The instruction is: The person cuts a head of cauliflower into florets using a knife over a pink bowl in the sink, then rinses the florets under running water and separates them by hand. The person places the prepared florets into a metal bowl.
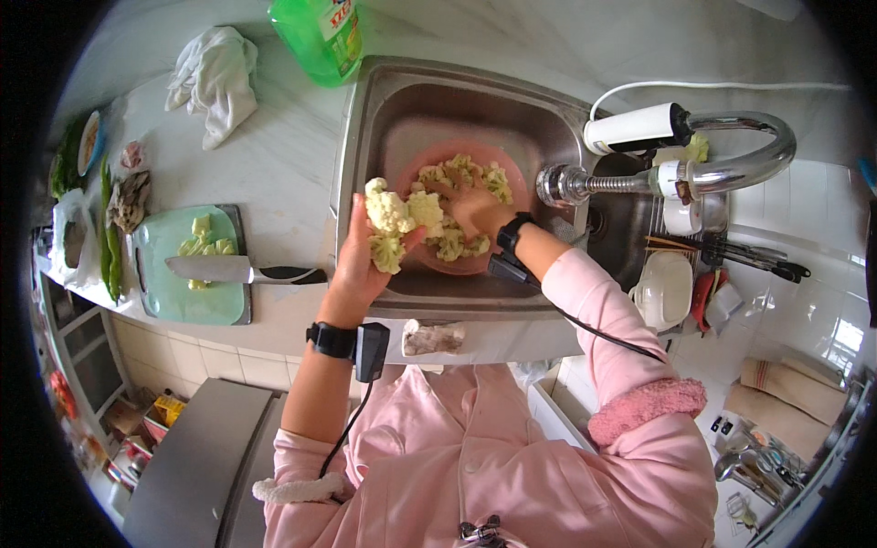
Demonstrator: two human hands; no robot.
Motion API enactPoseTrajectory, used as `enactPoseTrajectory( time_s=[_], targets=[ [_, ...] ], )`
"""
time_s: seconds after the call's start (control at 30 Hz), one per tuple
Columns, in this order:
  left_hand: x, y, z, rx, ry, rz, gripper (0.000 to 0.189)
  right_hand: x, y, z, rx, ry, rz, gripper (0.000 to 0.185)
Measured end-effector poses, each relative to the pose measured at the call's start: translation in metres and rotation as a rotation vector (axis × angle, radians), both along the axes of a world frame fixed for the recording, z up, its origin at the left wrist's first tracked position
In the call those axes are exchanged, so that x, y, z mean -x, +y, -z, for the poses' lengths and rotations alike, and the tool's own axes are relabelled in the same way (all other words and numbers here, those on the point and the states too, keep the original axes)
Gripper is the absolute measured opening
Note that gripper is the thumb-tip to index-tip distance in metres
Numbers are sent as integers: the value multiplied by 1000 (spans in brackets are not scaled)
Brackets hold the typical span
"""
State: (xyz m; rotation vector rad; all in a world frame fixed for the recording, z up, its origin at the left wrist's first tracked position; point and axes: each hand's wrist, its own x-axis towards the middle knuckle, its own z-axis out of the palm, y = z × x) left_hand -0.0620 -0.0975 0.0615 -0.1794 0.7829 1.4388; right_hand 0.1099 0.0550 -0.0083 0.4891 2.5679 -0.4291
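Note:
Several cauliflower florets point(389, 212) rest in my left hand point(357, 264), held at the left side of the sink. My right hand point(473, 205) reaches down into a pink bowl point(517, 178), its fingers among more cauliflower florets point(455, 243). Whether those fingers grip a floret is hard to see. The bowl sits inside the stainless steel sink point(384, 96). Just right of the bowl hangs the shower-type head of the faucet point(562, 185).
To the left, a kitchen knife point(212, 268) lies across cut stem pieces point(202, 236) on a green cutting board point(157, 294). A white cloth point(216, 82) and a green bottle point(322, 41) stand behind. The curved faucet pipe point(760, 178) arches over the sink's right side.

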Motion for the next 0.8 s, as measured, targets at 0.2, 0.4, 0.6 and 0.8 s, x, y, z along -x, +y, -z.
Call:
enactPoseTrajectory(
  time_s=[0.2,0.4,0.6,0.8],
  targets=[
    [16,-6,-23,21,41,-79,57,-7,1,8,-88,156,-47,75],
    [21,-7,-35,-6,50,-102,60,-32,22,11,-87,192,111,49],
    [21,-7,-35,-32,63,-84,60,-51,48,6,170,602,374,53],
    [22,-7,-36,-26,46,-96,58,-46,32,-3,-64,555,111,44]
  ],
)
